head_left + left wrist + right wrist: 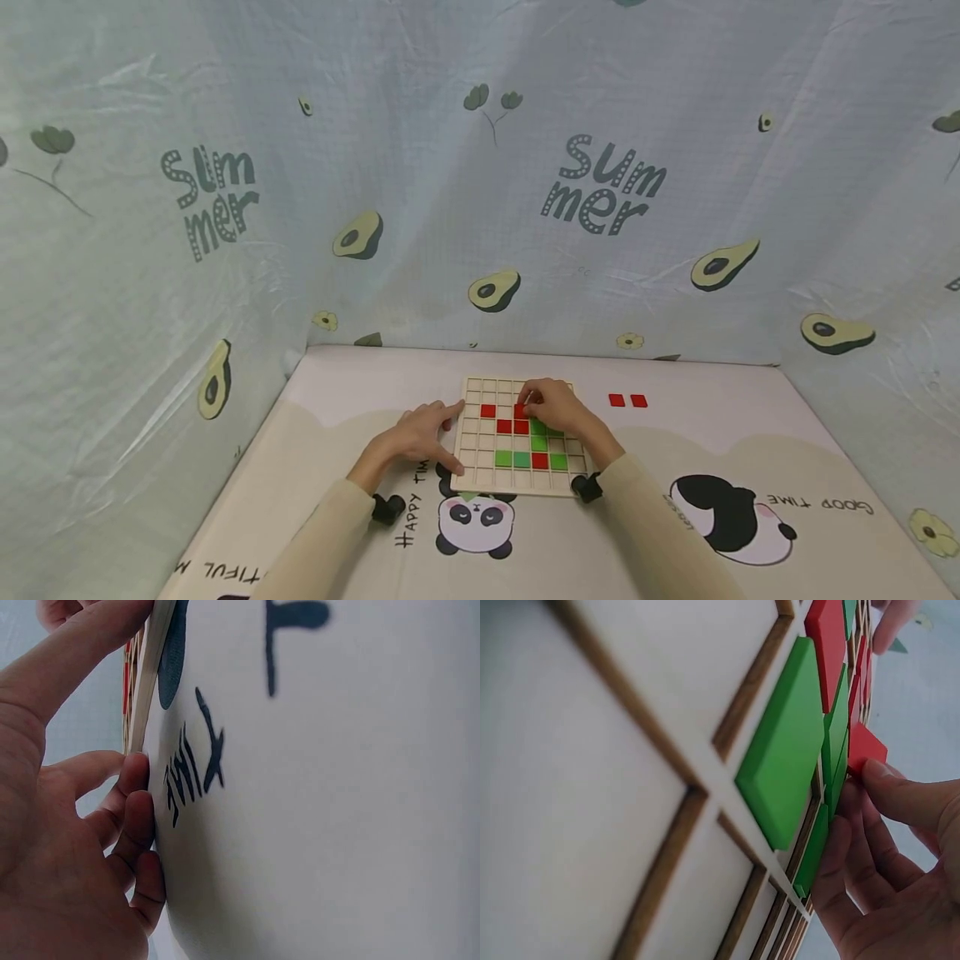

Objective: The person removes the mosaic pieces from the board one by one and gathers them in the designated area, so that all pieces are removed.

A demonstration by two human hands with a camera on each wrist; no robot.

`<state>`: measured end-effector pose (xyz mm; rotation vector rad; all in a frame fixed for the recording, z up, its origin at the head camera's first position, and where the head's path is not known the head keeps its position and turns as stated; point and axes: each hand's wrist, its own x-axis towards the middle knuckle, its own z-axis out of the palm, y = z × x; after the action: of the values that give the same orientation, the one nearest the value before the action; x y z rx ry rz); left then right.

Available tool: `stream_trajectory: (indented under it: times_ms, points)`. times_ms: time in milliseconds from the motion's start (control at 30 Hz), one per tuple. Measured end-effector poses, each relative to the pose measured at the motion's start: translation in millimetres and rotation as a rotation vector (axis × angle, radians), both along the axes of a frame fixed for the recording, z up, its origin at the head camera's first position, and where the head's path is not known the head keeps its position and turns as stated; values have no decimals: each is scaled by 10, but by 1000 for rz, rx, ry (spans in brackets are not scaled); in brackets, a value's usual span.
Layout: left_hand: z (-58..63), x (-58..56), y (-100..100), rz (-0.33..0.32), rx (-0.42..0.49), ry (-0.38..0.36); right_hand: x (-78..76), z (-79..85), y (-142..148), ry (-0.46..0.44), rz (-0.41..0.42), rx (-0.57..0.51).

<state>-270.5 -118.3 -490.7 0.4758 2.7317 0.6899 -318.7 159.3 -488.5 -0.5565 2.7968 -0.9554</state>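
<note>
A pale wooden grid board (468,458) lies on the table with red and green square tiles in some of its cells. My right hand (558,408) reaches over its upper right part and pinches a red tile (868,746) between thumb and fingertips. That tile is tilted above the grid in the right wrist view. Just below it sit two red tiles side by side, and a green tile (538,443) lies lower. My left hand (416,433) rests at the board's left side, thumb near the lower corner, index finger farther up. Its other fingertips (139,817) rest on the table by the edge.
Two loose red tiles (627,401) lie on the table right of the board. The table cover (570,542) carries panda prints and lettering. A hanging sheet (420,183) with avocado prints closes off the back and sides.
</note>
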Motion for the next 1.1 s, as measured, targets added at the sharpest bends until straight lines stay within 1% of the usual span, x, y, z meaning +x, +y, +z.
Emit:
stream_trajectory:
  times_ms: [333,567,667,767,933,1100]
  points:
    - [-12,1,11,-1,0,-9,-5,-11,78,0,-6,-56]
    - [-9,-3,8,-4,3,-13,-19,86,268,25,8,-61]
    - [-5,-9,-3,-8,3,-6,-35,139,397,48,6,-62]
    - [-7,-16,-15,-10,0,1,-42,185,549,44,-13,-72]
    - [-13,-20,-28,-13,-6,1,-40,209,857,18,-63,-80]
    - [-16,-26,-32,-18,-2,2,-41,243,1199,17,-115,-77]
